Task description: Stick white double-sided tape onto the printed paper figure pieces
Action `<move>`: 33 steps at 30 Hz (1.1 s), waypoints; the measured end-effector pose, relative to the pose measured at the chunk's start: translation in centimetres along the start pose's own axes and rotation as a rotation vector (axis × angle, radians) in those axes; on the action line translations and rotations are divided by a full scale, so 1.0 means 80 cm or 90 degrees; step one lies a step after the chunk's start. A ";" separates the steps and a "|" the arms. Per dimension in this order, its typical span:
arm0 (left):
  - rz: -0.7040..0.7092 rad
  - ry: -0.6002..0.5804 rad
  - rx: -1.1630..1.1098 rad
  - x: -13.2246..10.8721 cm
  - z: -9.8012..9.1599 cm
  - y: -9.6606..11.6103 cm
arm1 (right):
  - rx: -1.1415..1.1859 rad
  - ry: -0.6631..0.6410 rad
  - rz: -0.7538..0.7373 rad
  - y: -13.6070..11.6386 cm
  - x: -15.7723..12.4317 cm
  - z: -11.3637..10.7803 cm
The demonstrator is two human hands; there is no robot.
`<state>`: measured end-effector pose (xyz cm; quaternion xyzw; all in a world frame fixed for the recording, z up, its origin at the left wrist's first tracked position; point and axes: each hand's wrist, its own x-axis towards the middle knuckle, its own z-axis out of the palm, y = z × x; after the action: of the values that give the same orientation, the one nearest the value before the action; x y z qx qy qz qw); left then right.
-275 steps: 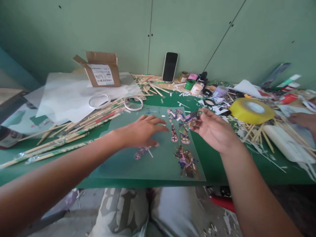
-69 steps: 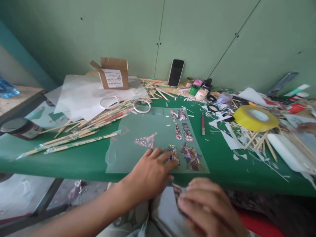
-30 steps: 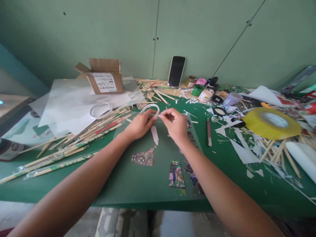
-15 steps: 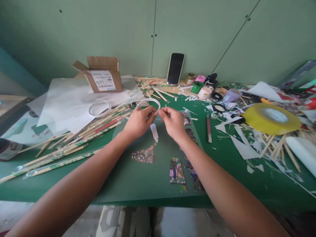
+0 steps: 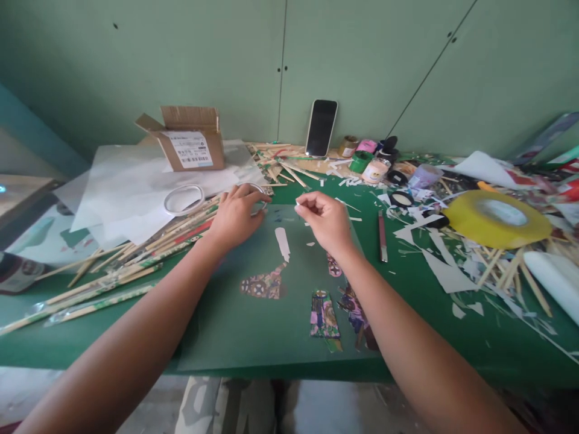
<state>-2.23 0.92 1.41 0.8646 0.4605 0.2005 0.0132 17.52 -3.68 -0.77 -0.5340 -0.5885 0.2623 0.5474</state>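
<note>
From where I stand: one phone (image 5: 321, 128), one cardboard box (image 5: 190, 143), one yellow tape roll (image 5: 497, 218), one red knife (image 5: 382, 236), two white tape rings (image 5: 184, 214).

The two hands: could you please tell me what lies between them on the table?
In the head view, a white strip lies on the clear sheet between the left hand and the right hand.

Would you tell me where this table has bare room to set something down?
Bare: the clear sheet by the front edge, between the bamboo sticks and the patterned cutouts; the green table front right, between those cutouts and the paper scraps. Crowded: around the yellow tape roll, the back by the phone, and where the left hand holds the tape ring.
</note>
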 end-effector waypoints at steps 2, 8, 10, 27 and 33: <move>0.050 -0.027 -0.048 -0.001 0.000 0.004 | 0.020 -0.021 0.018 0.003 0.002 0.000; 0.101 -0.140 0.009 -0.009 0.002 0.014 | 0.060 -0.018 -0.003 0.012 0.001 -0.001; 0.089 -0.153 0.026 -0.011 0.003 0.019 | 0.056 -0.034 0.004 0.013 -0.001 0.003; -0.026 -0.128 -0.358 -0.009 0.021 0.027 | -0.005 -0.090 0.013 0.010 -0.007 0.005; -0.131 -0.068 -0.568 -0.002 0.034 0.026 | 0.028 -0.066 -0.024 0.006 -0.009 0.002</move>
<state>0.35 0.04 -0.70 0.7334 0.4112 0.3319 0.4277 17.40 -4.15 -1.51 -0.4963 -0.6205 0.2920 0.5324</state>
